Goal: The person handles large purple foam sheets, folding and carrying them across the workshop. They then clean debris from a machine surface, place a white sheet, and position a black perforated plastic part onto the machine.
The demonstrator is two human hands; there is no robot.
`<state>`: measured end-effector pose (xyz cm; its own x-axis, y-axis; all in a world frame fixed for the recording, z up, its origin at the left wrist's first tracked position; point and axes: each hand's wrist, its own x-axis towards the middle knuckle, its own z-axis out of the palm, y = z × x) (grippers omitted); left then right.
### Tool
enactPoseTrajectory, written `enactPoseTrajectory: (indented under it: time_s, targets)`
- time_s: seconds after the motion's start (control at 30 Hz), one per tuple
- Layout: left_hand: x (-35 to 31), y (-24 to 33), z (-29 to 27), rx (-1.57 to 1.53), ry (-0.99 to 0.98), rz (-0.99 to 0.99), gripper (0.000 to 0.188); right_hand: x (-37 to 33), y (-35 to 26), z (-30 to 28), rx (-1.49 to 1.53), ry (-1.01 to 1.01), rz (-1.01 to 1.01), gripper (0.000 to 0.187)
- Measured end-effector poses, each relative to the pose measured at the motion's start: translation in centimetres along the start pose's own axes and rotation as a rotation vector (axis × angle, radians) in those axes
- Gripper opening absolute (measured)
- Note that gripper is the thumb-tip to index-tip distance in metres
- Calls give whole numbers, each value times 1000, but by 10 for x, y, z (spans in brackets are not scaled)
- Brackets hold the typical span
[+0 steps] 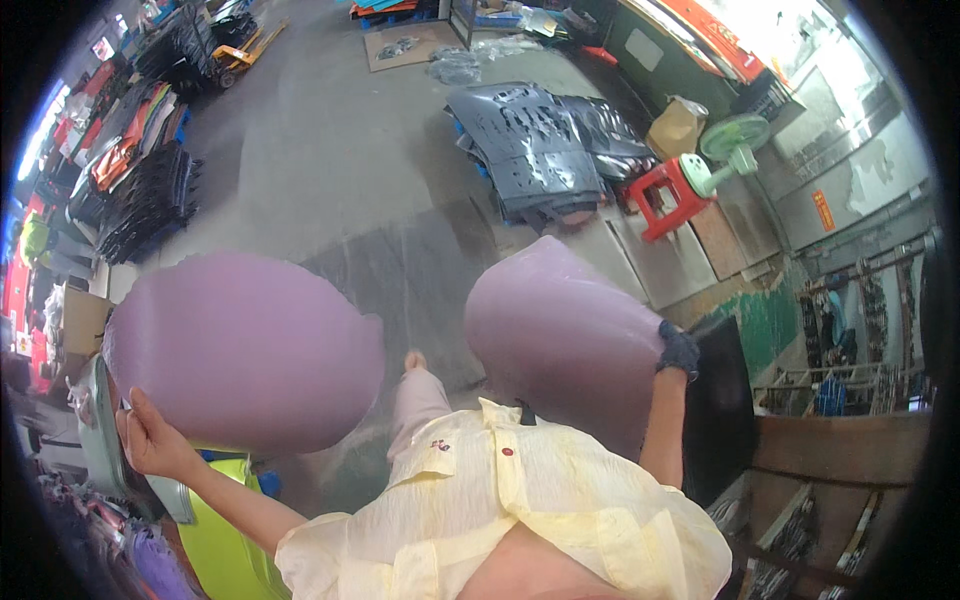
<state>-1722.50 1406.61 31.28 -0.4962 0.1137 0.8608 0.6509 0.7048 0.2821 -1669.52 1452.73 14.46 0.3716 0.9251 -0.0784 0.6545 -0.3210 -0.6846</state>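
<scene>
Two big lilac pieces that look like soft sheets hang in front of me, one on each side. The left lilac sheet (240,350) is broad and rounded, and my bare left hand (155,440) grips its lower left edge. Some of those fingers are hidden behind the edge. On the other side, the right lilac sheet (560,340) curves over and tapers at its top. My right hand (678,352), in a dark glove, is closed on its right edge. A black panel (715,410) is just beside the gloved hand.
Ahead on the right lies a stack of black cut-out sheets (530,150), near a red stool (670,195) with a green fan (735,140). More dark sheets (150,200) are piled at the left. Yellow-green material (230,530) is by my left forearm; a rack (830,490) stands at lower right.
</scene>
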Motion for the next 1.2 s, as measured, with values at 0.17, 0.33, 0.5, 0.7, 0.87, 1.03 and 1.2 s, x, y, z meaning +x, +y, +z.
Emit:
enactPoseTrajectory:
  time_s: [0.17,0.33,0.5,0.7,0.87,1.03,1.2]
  targets:
    - [58,1,200,-78,185,113,24,125,-116,93,355,-4,23,53]
    - [125,27,420,-368,35,-25,25,207,-242,131,579,168,7,44]
    - [210,76,604,-451,-16,8,39,283,-324,211,854,287,1,36]
    - [275,122,811,-454,125,125,35,406,-332,531,520,212,92,26]
    - [346,143,957,-429,80,88,29,432,-399,755,269,-339,599,30]
    - [421,171,1133,-777,25,-81,33,455,-558,871,380,-576,375,10]
    - [490,271,1319,-1308,-155,-113,33,434,-608,1033,744,-763,761,11]
